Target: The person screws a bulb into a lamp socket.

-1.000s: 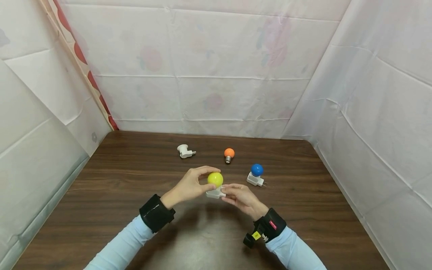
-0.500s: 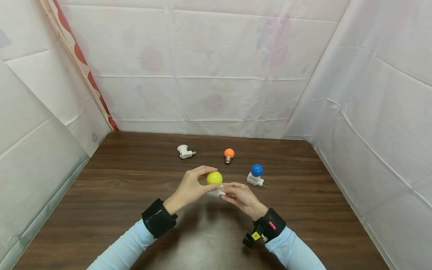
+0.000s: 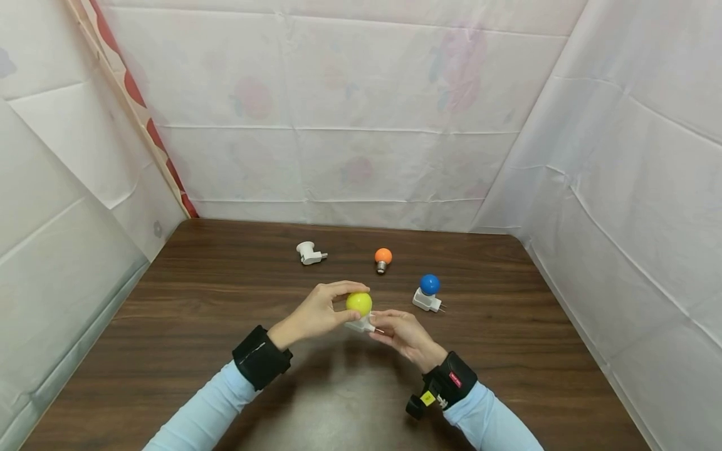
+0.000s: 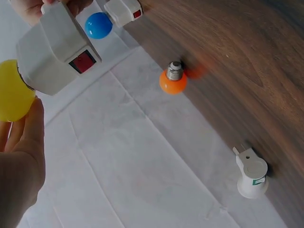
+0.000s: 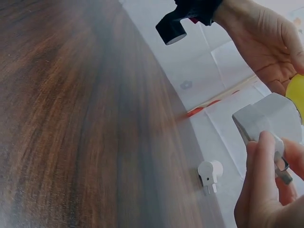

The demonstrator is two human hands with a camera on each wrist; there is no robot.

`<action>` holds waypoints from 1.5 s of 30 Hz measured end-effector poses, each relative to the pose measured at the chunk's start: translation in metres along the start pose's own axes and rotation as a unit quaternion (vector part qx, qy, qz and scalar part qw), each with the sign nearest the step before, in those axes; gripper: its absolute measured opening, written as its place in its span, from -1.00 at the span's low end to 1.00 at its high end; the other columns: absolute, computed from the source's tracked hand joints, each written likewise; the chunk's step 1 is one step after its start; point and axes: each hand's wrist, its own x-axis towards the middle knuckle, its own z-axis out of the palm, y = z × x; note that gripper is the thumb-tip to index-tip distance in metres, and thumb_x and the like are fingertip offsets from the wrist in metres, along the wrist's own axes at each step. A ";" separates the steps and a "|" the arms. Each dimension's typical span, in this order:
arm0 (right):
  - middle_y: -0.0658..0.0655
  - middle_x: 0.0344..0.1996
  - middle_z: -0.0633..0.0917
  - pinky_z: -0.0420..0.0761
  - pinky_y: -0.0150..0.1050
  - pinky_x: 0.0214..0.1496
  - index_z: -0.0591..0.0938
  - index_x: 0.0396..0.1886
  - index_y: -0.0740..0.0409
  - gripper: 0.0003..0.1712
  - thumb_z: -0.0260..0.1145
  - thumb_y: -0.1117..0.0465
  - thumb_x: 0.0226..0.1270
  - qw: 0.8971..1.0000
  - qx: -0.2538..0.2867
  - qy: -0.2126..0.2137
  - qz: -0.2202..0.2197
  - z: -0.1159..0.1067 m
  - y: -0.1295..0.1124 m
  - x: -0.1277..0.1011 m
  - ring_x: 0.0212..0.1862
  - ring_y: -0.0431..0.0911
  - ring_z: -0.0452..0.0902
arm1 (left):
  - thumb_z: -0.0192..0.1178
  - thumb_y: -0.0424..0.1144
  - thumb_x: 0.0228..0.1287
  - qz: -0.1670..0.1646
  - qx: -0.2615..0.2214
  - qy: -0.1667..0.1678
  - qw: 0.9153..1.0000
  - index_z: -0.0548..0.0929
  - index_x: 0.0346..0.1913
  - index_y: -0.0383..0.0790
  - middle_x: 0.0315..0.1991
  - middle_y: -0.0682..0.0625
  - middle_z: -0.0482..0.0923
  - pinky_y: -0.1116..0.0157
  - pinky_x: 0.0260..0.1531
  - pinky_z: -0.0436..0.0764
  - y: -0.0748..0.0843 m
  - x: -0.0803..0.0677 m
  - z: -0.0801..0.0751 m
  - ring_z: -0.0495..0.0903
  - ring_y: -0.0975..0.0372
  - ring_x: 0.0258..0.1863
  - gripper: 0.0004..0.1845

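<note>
1. While both hands meet above the near middle of the dark wooden table (image 3: 186, 294), the left hand (image 3: 316, 313) curls its fingers and thumb round a yellow bulb (image 3: 359, 303), thumb on the near side, forefinger over the top.
2. Right hand (image 3: 403, 335) pinches the white plug-in socket (image 3: 361, 324) directly under the bulb; fingertips are closed on its metal prongs end, as the right wrist view shows (image 5: 266, 123).
3. Bulb sits in the socket mouth; the left wrist view shows the socket (image 4: 57, 52) with a red switch on its face, bulb (image 4: 12, 97) at its left. How far it is screwed in, cannot tell.
4. Bulb and socket are held clear of the table top, not resting on it.
5. Right and a little farther: blue bulb (image 3: 430, 284) seated upright in a second white socket (image 3: 425, 300), standing on the table.
6. Farther back, centre: orange bulb (image 3: 383, 257) lying loose, metal base toward the near side.
7. Far left of that: an empty white socket (image 3: 309, 252) on its side.
8. White cloth walls (image 3: 350, 113) on three sides.
</note>
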 end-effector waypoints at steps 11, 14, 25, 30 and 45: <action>0.08 -0.27 0.60 0.64 -0.27 -0.10 0.47 0.01 0.36 -0.57 0.29 0.21 0.21 0.996 -0.084 -0.015 -0.031 0.000 0.000 0.001 -0.26 -0.16 0.60 | 0.34 -0.31 0.03 -0.055 -0.004 0.049 0.997 0.55 0.08 -0.25 0.06 -0.13 0.53 0.32 0.02 0.54 -0.032 0.001 0.012 0.54 0.11 0.03 -0.53; 0.13 -0.16 0.59 0.61 -0.18 -0.02 0.47 0.05 0.33 -0.53 0.30 0.19 0.19 0.986 -0.156 -0.011 -0.059 0.000 -0.001 0.000 -0.17 -0.11 0.59 | 0.35 -0.28 0.02 -0.058 -0.008 0.056 0.997 0.56 0.07 -0.22 0.05 -0.10 0.53 0.37 0.01 0.54 -0.033 -0.001 0.013 0.55 0.14 0.02 -0.52; 0.18 -0.12 0.64 0.56 -0.02 0.03 0.54 0.03 0.21 -0.48 0.42 0.15 0.04 0.848 -0.445 0.048 -0.284 0.020 -0.004 -0.011 -0.03 0.03 0.56 | 0.33 -0.38 0.03 -0.048 -0.034 0.038 0.997 0.51 0.11 -0.33 0.10 -0.18 0.49 0.27 0.05 0.52 -0.037 -0.002 0.019 0.50 0.07 0.08 -0.49; 0.09 -0.26 0.68 0.63 -0.22 -0.19 0.60 -0.09 0.16 -0.55 0.44 0.10 0.01 0.817 -0.493 0.080 -0.290 0.021 0.000 -0.010 -0.21 -0.07 0.60 | 0.31 -0.36 0.06 -0.062 -0.047 0.008 0.997 0.51 0.13 -0.25 0.09 -0.15 0.50 0.28 0.07 0.51 -0.041 -0.005 0.019 0.51 0.10 0.07 -0.51; 0.04 -0.45 0.64 0.48 -0.33 -0.39 0.60 -0.26 0.22 -0.57 0.51 0.10 -0.12 0.785 -0.561 0.161 -0.207 -0.025 -0.004 0.025 -0.39 -0.17 0.51 | 0.28 -0.23 0.13 -0.114 -0.022 0.000 0.993 0.47 0.19 -0.16 0.17 -0.14 0.46 0.09 0.10 0.48 -0.053 -0.012 0.015 0.47 -0.05 0.11 -0.48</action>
